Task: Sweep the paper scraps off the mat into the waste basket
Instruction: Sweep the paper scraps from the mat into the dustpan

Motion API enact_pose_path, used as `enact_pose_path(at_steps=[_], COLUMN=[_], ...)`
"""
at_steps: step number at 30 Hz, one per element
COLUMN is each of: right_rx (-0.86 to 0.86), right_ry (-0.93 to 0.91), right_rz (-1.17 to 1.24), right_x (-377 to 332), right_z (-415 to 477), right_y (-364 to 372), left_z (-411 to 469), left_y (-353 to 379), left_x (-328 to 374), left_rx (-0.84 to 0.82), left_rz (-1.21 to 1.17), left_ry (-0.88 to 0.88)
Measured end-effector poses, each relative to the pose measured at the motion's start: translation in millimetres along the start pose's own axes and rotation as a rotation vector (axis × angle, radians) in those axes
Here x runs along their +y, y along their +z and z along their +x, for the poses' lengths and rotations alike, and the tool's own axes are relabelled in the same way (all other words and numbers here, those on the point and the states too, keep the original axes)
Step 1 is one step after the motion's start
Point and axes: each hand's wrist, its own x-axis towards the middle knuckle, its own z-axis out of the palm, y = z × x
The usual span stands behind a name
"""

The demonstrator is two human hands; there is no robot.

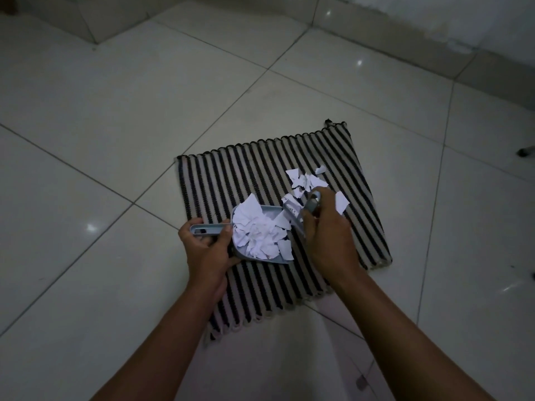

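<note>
Striped in black and cream, the mat (289,175) lies flat on the pale tiled floor (115,125), set at an angle to the tile joints. Your left hand (207,246) is closed around the handle of a grey-blue dustpan (246,254), thumb on top and fingers curled underneath; the pan rests on the mat with its open edge turned toward your right hand. Torn white paper scraps (259,231) are heaped inside the pan, and one piece overhangs its near rim. Your right hand (327,235) is shut in a fist around a small grey brush (311,205), just beside the pan's open edge, with the brush head largely hidden behind the hand and the paper. A second cluster of loose scraps (305,179) lies on the mat just beyond your right hand, apart from the pan, with one larger piece (341,202) touching the far side of that hand. Both forearms enter from the lower edge, bare.
</note>
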Motion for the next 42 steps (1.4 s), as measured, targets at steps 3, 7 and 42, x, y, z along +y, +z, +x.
enact_pose_path(at_steps=[3,7,42], right_rx=[-0.101,-0.022,0.177], right_ry=[-0.024,-0.013,0.066], right_rz=[-0.025,0.081,-0.074], right_x=[-7.2,-9.6,9.6], right_z=[-8.2,-8.8,22.6], right_y=[4.7,-6.3,-24.5], left_z=[0.9,0.3,-2.1], left_y=[-2.1,-5.2,3.3], left_x=[0.9,0.7,0.9], left_rx=[0.008,0.007,0.057], left_rz=[-0.008,-0.028,-0.016], left_ry=[0.005,0.007,0.012])
